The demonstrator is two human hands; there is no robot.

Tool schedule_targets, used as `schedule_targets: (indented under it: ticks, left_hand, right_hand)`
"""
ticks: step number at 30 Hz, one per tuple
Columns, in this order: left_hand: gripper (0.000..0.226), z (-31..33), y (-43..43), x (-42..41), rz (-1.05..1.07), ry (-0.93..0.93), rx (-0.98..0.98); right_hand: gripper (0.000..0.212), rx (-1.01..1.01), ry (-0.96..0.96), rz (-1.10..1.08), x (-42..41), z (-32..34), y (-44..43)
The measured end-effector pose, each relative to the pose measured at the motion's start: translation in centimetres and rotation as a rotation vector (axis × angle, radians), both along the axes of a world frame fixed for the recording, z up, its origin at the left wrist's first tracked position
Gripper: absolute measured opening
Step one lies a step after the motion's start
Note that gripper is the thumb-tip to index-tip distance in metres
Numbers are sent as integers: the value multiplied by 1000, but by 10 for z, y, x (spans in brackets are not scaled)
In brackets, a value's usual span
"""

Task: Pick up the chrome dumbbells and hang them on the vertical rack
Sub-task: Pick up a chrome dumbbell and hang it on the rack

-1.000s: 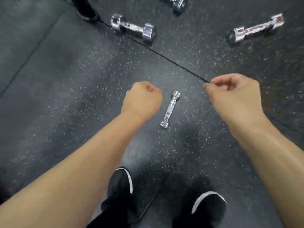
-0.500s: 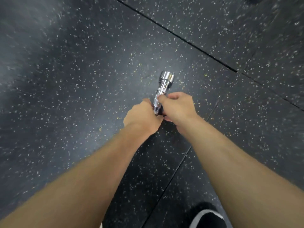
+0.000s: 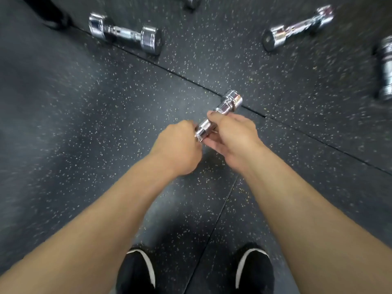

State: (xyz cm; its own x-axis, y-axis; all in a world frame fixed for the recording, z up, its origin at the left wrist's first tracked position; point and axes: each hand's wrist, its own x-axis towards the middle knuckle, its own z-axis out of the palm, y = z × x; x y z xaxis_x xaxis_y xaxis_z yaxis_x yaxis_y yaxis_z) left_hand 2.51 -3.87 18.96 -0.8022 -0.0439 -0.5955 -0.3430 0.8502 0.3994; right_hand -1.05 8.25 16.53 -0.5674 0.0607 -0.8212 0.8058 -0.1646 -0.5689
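A small chrome dumbbell [image 3: 228, 105] is held above the speckled black floor, tilted up to the right. My right hand [image 3: 232, 134] grips its handle. My left hand [image 3: 178, 145] is closed around its near end, which is hidden. Larger chrome dumbbells lie on the floor: one at the top left [image 3: 125, 33], one at the top right [image 3: 297, 28], one at the right edge [image 3: 386, 71]. The vertical rack is not in view.
A dark post base [image 3: 51, 15] stands at the top left. Another dumbbell end [image 3: 192, 1] shows at the top edge. My two black shoes [image 3: 137, 270] stand at the bottom. Seams cross the rubber floor tiles.
Both hands closed on the small dumbbell and lifted it off the floor. The view rose, so the other dumbbells on the floor are back in sight.
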Motion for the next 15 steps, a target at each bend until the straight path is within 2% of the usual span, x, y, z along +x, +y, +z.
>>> schedule_targets:
  ticks: [3,5,8,10,12,15]
  left_hand:
    - [13,99,5,-17,-33,105,68]
    - [11,173,8,-29,-65,196,110]
    - [11,295,10,-47,-79,316,159]
    - [20,375,11,-59,-85,401,162]
    - [30,470,13,-73,-92,512,168]
    - [30,615,21,-89,-100,712,201]
  right_hand:
    - [36,-43,87,-63,-17,103,16]
    - [38,-64,169,-72,-30,181,27]
    - [37,-69,343,-46,-51,306,38]
    - [34,-72,462,-32,-65,389,40]
    - [28,-76,590,-22,-80,489,44]
    - [23,-76,807,-12,-96,646,54]
